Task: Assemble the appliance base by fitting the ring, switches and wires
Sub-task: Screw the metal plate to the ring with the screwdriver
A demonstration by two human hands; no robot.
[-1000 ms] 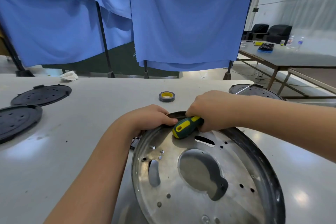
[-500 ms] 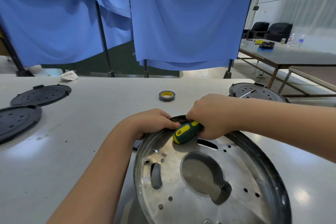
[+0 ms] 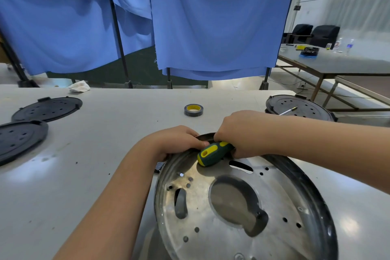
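A round metal appliance base (image 3: 274,213) with a dark outer ring lies tilted on the white table in front of me, its inside showing a large central cut-out and several holes. My right hand (image 3: 242,131) is closed around a green and yellow screwdriver (image 3: 213,153) at the base's far rim; the tool's tip is hidden under the hand. My left hand (image 3: 177,141) grips the far-left rim of the base, fingers curled over its edge and touching the screwdriver handle. A small dark part (image 3: 158,168) peeks out beside the rim under my left wrist.
A roll of grey tape (image 3: 193,110) with a yellow core lies beyond my hands. Two black perforated discs (image 3: 47,108) (image 3: 19,137) sit at the far left. Another base (image 3: 299,107) with a pen on it is at the right edge. A crumpled cloth (image 3: 79,86) lies at the back.
Both hands and the screwdriver keep their hold at the far rim; the base and hands have slid slightly lower and to the right in view as my head shifted.
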